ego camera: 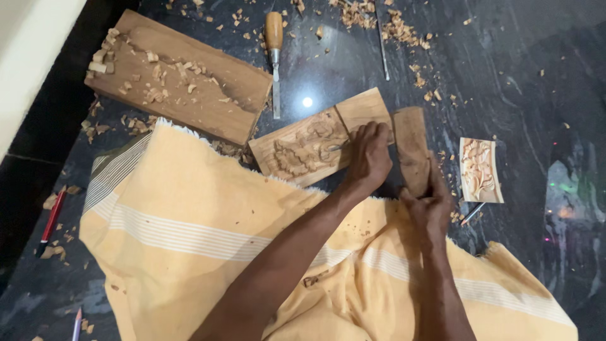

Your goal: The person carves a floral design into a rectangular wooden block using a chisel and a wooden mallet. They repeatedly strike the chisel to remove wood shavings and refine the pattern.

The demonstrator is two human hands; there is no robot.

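A carved wooden panel (312, 144) with a leafy relief lies on the dark stone floor in front of me. My left hand (369, 155) rests on its right part, closed around a thin metal carving chisel (338, 146) whose tip touches the carving. My right hand (429, 208) grips the lower end of a wooden mallet (410, 148), held upright just right of the left hand.
A larger plank (183, 76) covered in chips lies at upper left. A wooden-handled chisel (274, 57) and a thin rod (382, 44) lie beyond the panel. A small carved piece (480, 170) sits right. Yellow striped cloth (189, 240) covers my lap; red pencil (52, 218) left.
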